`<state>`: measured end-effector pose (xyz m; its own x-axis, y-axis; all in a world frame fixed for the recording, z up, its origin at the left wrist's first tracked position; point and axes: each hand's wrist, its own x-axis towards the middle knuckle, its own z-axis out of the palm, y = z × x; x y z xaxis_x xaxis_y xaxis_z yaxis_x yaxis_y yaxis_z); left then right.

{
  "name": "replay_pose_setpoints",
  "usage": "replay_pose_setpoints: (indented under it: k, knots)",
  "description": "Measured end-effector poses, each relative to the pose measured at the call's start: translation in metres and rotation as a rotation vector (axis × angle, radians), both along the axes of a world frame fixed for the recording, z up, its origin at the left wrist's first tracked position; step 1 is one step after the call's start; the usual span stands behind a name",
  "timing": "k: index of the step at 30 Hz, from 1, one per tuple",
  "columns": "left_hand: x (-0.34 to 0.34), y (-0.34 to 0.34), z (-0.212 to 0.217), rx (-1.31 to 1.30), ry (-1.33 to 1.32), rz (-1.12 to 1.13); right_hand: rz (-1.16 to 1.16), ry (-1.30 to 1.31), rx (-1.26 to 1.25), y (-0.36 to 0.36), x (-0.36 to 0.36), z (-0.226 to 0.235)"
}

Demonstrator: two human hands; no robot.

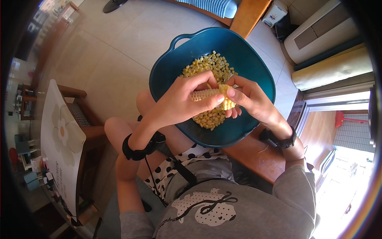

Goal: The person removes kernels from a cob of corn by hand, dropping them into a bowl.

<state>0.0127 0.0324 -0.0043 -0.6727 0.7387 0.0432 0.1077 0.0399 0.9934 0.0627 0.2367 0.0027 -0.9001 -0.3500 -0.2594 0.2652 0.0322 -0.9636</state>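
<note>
A corn cob [203, 94] lies sideways between my two hands, its left part bare of kernels and its right end still covered in yellow ones. My left hand [184, 96] wraps round the bare part, thumb along the near side. At the kernel-covered end, my right hand [248, 96] grips with the thumb pressed on the kernels. Below both hands stands a dark teal basin [246, 51] with a loop handle at its far left. Loose yellow corn kernels [211, 119] are heaped on its bottom, partly hidden by my hands and the cob.
The basin stands over my lap, beside a brown wooden surface [258, 159] on the right. A wooden chair [93, 131] and a white flower-patterned cover [61, 147] are on the left. Pale floor tiles [123, 36] stretch ahead, with a small white bin [275, 14] at far right.
</note>
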Motion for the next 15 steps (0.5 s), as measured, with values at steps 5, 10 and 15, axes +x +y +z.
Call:
replay_pose_setpoints:
  k: [5,10,15]
  knots:
    - [0.0012,-0.0008,0.0024,0.005,-0.043,0.001,-0.002,-0.002,0.002,0.0002,0.0001,0.0011]
    - [-0.0015,-0.0039,0.0071,-0.096,-0.091,-0.065,-0.005,0.001,0.006,0.0007,-0.0004,0.0011]
    - [0.0006,-0.0038,0.003,-0.03,0.034,-0.065,0.001,0.004,-0.003,0.0008,-0.0005,0.0003]
